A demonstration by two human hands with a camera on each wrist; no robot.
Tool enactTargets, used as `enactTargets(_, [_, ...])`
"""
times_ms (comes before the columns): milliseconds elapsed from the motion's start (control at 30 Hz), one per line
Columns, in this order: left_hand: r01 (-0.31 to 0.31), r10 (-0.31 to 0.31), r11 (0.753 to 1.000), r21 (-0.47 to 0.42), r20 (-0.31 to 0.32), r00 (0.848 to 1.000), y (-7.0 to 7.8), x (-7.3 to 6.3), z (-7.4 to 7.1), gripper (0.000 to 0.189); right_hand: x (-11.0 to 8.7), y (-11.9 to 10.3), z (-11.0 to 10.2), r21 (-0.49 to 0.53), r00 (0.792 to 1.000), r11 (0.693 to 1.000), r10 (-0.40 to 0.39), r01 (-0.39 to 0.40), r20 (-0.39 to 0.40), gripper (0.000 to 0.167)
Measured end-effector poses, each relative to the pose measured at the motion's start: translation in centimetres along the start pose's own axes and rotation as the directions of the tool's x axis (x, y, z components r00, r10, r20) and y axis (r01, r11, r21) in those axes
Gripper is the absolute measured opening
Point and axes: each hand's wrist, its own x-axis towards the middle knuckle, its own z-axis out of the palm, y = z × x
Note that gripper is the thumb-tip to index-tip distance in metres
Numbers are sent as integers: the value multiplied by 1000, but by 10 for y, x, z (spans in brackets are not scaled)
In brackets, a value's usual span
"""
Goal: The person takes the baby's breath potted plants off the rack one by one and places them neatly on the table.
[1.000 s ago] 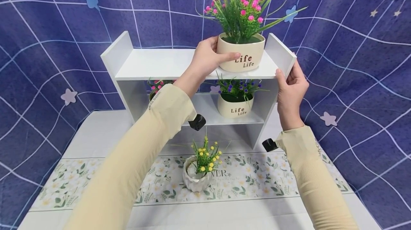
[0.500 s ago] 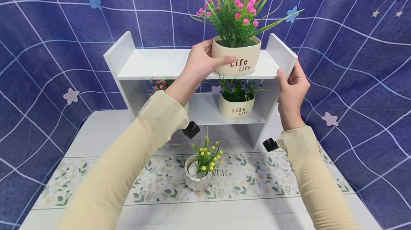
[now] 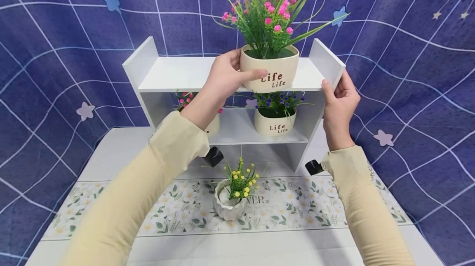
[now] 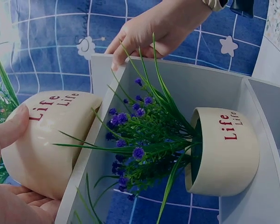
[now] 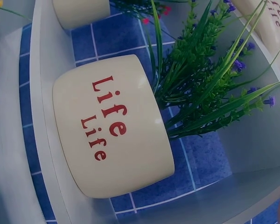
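My left hand [image 3: 227,75] grips a cream "Life" pot [image 3: 286,68] of pink artificial flowers by its left end, with the thumb across the front. The pot is upright at the top board of a white shelf unit [image 3: 182,73], its base overlapping the board's front edge in the head view. With thumb and fingers, my right hand [image 3: 340,107] holds the raised right side panel [image 3: 326,64] of that unit. Below, on the middle board, stands a purple-flowered cream pot [image 4: 228,156], seen large in the right wrist view. Another cream pot [image 3: 214,127] with red-pink flowers is partly behind my left forearm.
A small whitish ribbed pot [image 3: 231,211] with yellow flowers stands on the floral runner [image 3: 178,212] in front of the shelf unit. White cloth [image 3: 222,247] covers the table. A blue curtain [image 3: 74,27] with white grid lines hangs behind.
My left hand has drawn the pink-flowered pot leftward and forward, from standing on the top board to its front edge. My right hand stays on the side panel.
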Motion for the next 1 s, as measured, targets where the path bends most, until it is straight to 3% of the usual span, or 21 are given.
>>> enactTargets(700, [-9, 8, 1000, -14, -23, 1000, -5, -15, -24, 87, 2, -4, -3, 7, 997, 998, 70, -70, 11, 46])
enactTargets(1000, [-29, 30, 999, 37, -34, 999, -6, -26, -36, 88, 1, -6, -3, 3, 996, 996, 87, -87, 21, 46])
